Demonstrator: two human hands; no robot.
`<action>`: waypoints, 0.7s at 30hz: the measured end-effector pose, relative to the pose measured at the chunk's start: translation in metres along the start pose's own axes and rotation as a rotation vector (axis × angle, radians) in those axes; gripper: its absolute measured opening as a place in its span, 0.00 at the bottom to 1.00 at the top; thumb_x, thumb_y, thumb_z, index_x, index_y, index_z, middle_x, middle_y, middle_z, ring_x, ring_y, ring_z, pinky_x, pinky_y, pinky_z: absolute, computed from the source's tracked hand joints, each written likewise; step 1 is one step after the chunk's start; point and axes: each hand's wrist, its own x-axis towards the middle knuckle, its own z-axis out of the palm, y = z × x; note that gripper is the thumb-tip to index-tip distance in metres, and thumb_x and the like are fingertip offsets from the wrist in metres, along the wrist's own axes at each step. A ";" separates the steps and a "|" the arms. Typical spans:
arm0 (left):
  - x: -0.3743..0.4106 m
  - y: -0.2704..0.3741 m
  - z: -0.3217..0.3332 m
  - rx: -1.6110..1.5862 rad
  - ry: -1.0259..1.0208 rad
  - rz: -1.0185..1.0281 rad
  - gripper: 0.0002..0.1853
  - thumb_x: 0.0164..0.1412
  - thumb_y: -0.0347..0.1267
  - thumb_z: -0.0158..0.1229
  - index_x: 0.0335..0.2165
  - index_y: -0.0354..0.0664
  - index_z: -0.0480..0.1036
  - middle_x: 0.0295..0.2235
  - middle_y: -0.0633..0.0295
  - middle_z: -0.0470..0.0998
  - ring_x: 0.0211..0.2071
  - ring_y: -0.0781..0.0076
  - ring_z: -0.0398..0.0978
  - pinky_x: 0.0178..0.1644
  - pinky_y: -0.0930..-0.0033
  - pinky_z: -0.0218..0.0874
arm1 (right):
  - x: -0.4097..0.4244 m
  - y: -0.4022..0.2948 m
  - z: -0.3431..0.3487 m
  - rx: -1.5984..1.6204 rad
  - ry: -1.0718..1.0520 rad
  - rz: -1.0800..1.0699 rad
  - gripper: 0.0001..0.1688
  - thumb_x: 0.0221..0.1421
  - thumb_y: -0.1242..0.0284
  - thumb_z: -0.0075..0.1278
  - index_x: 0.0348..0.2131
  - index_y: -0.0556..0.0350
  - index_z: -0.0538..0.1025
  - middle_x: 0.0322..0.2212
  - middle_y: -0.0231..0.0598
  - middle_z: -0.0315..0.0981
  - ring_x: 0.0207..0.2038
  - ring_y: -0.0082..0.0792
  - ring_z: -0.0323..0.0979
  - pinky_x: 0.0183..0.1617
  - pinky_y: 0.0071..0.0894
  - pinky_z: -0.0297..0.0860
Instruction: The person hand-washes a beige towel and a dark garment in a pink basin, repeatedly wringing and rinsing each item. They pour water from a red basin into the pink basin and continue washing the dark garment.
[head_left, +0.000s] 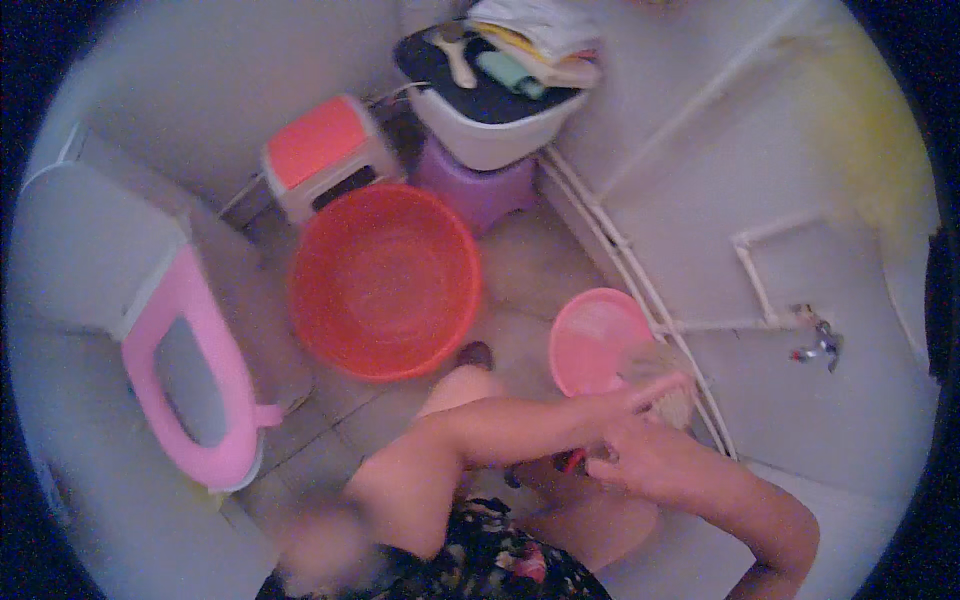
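Observation:
My left hand (656, 397) reaches to the right, its fingers stretched out just below a pink plastic basin (600, 341). Against its fingers is a pale beige thing (673, 409), too blurred to name; whether the hand holds it I cannot tell. Close beneath, my right hand (619, 450) comes in from the lower right with bent fingers and overlaps or touches the left wrist area. What lies within its fingers is hidden. A small red thing (574, 459) shows beside the right fingertips.
A large red plastic basin (386, 281) sits on the tiled floor. Left is a toilet with a pink seat (225, 390). Behind stand a red-lidded box (319, 142) and a white tub (495, 142) on a purple stool (487, 191). Pipes (630, 259) and a tap (821, 345) line the right wall.

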 end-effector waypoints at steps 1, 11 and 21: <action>-0.004 0.004 -0.004 -0.068 0.079 0.048 0.27 0.51 0.48 0.50 0.41 0.37 0.67 0.37 0.54 0.72 0.39 0.62 0.71 0.46 0.58 0.62 | -0.006 0.010 -0.006 -0.213 0.045 -0.169 0.14 0.44 0.68 0.48 0.32 0.57 0.70 0.30 0.45 0.67 0.37 0.44 0.66 0.43 0.41 0.62; 0.010 0.009 0.044 -0.022 0.337 0.635 0.14 0.54 0.35 0.49 0.37 0.39 0.70 0.37 0.59 0.72 0.40 0.66 0.69 0.49 0.62 0.58 | -0.047 0.096 0.054 0.341 1.566 -0.106 0.10 0.45 0.72 0.50 0.29 0.55 0.66 0.27 0.38 0.65 0.33 0.36 0.66 0.42 0.35 0.64; 0.021 0.014 0.103 2.234 0.055 0.748 0.16 0.45 0.34 0.51 0.35 0.40 0.71 0.35 0.58 0.73 0.35 0.64 0.72 0.38 0.63 0.63 | -0.042 0.125 0.045 1.872 1.360 -0.221 0.11 0.48 0.66 0.46 0.29 0.52 0.66 0.26 0.33 0.64 0.31 0.29 0.64 0.39 0.28 0.63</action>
